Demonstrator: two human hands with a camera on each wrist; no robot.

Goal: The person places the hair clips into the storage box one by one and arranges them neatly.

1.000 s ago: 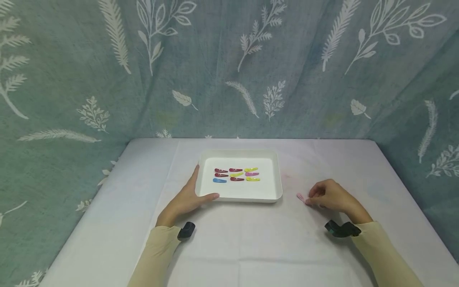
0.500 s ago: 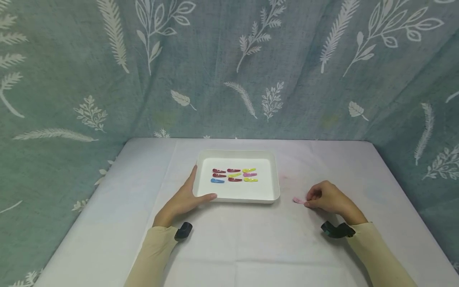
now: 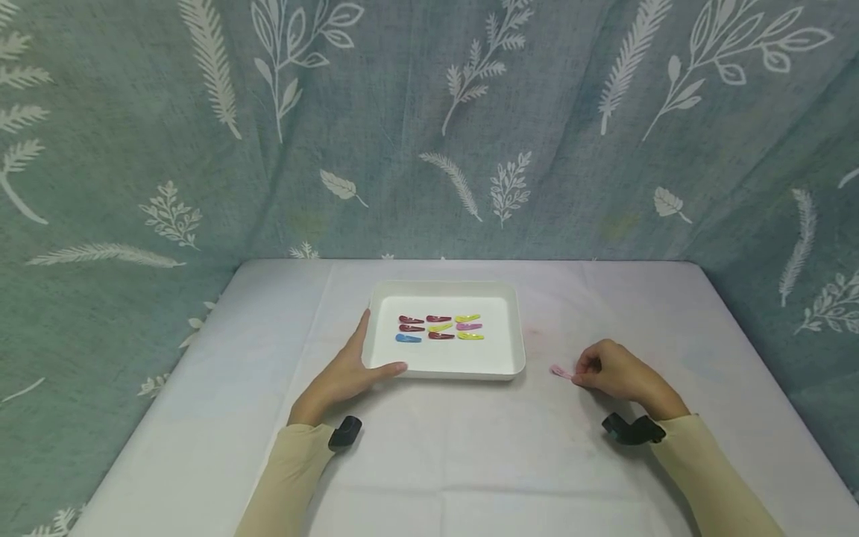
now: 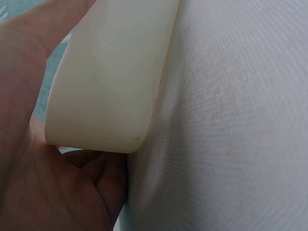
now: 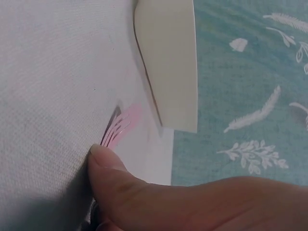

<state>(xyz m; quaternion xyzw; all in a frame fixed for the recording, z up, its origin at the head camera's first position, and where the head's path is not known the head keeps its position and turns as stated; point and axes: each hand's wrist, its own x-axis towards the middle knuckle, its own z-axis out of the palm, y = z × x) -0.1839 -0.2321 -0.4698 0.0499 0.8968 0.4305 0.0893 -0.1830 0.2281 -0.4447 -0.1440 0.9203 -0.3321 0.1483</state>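
Observation:
My left hand holds the near left corner of a white tray, its thumb along the front wall and the fingers along the left side. In the left wrist view the tray's corner sits between thumb and fingers. Just right of the tray, my right hand pinches one end of a pink snap hair clip low over the cloth. The right wrist view shows the clip's slotted metal side beyond the thumb; the other fingers are mostly hidden.
Inside the tray lie several snap hair clips in short rows: dark red, yellow, one pink-purple and one blue. A white cloth covers the table. Leaf-patterned curtain hangs behind and at the sides.
The pink hair clip has turned in my right fingers, to nearly level and then slightly back up. My left hand keeps its place on the tray. The view has shifted slightly.

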